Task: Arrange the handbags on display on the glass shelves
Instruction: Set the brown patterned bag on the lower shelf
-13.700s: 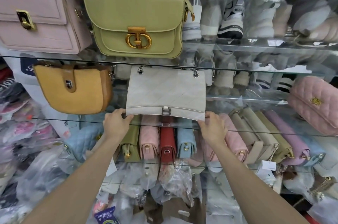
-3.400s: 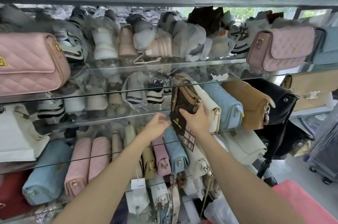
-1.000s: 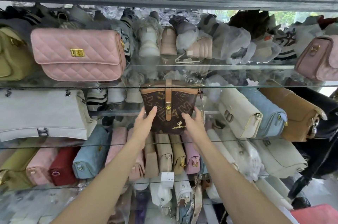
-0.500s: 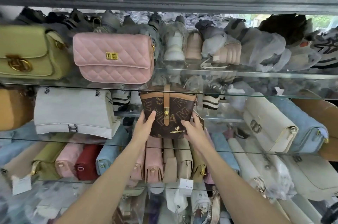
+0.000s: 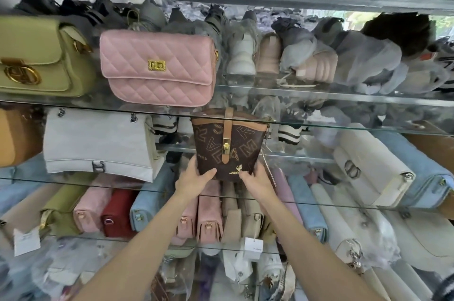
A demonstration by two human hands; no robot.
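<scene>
Brown handbag [image 5: 227, 146] stands upright on glass shelf [image 5: 356, 196], both hands gripping.

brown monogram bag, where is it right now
Head view, centre: the brown monogram bag stands on the middle glass shelf, held by both hands, right of the white quilted bag and below the pink quilted bag.

Tight slot around the brown bag, open room to its right

I am seeing the brown bucket bag [image 5: 227, 146] sitting between the white quilted bag [image 5: 98, 143] on its left and the cream bag [image 5: 373, 165] further right; the glass shelf edge [image 5: 344, 126] is running just over its top, while bare glass [image 5: 297, 153] to the right is leaving passage, with shoes [image 5: 290, 129] standing behind.
</scene>
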